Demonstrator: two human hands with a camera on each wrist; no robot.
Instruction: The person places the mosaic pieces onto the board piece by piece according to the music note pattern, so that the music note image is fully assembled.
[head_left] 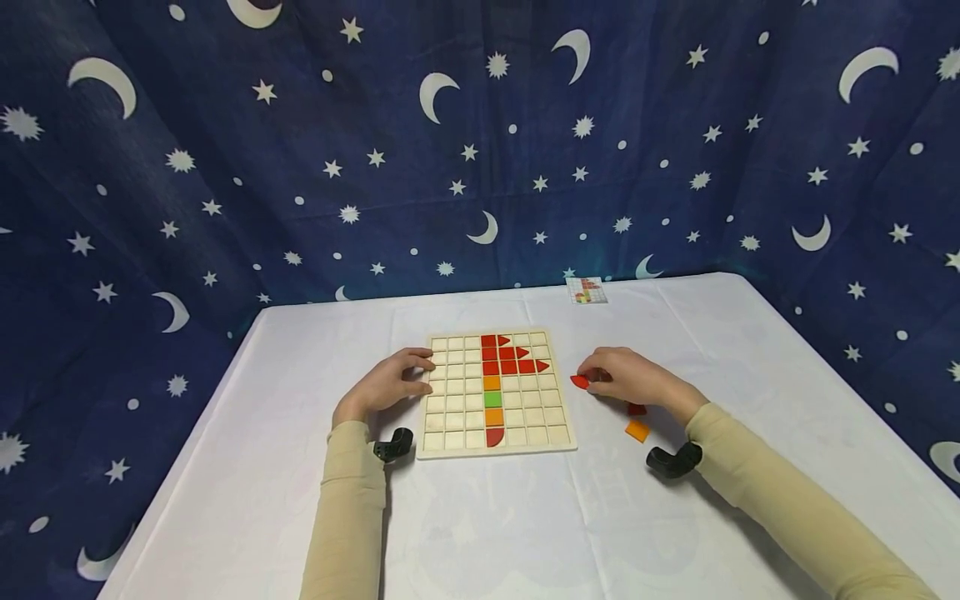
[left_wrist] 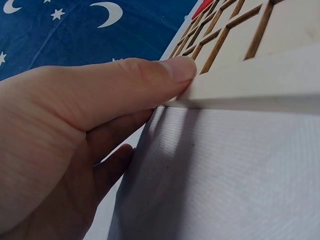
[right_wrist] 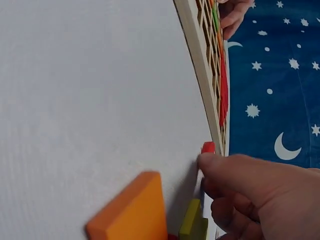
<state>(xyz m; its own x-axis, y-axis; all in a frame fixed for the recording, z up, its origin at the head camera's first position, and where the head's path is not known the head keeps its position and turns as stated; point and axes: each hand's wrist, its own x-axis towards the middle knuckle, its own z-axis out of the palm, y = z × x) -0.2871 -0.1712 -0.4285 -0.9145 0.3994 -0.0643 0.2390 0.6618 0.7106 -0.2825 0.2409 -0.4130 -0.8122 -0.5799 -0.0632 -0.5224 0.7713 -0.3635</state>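
A wooden grid board point(head_left: 457, 421) lies on the white table. Red pieces point(head_left: 491, 367) fill parts of its upper rows, and one column runs down through orange, a green square point(head_left: 492, 399), orange and a rounded red piece point(head_left: 494, 437). My left hand point(head_left: 386, 382) rests at the board's left edge, its thumb point(left_wrist: 181, 69) touching the rim. To the right of the board, my right hand point(head_left: 632, 377) pinches a small red piece point(head_left: 580, 382) between thumb and fingers. Below that hand lie an orange square point(head_left: 637, 430) and a red piece point(head_left: 637, 409).
A yellow-green piece point(right_wrist: 190, 220) stands out near the right hand's fingers in the right wrist view. At the table's back edge lies a small pattern card point(head_left: 587, 290). A dark blue cloth point(head_left: 390, 208) with moons and stars hangs behind the table.
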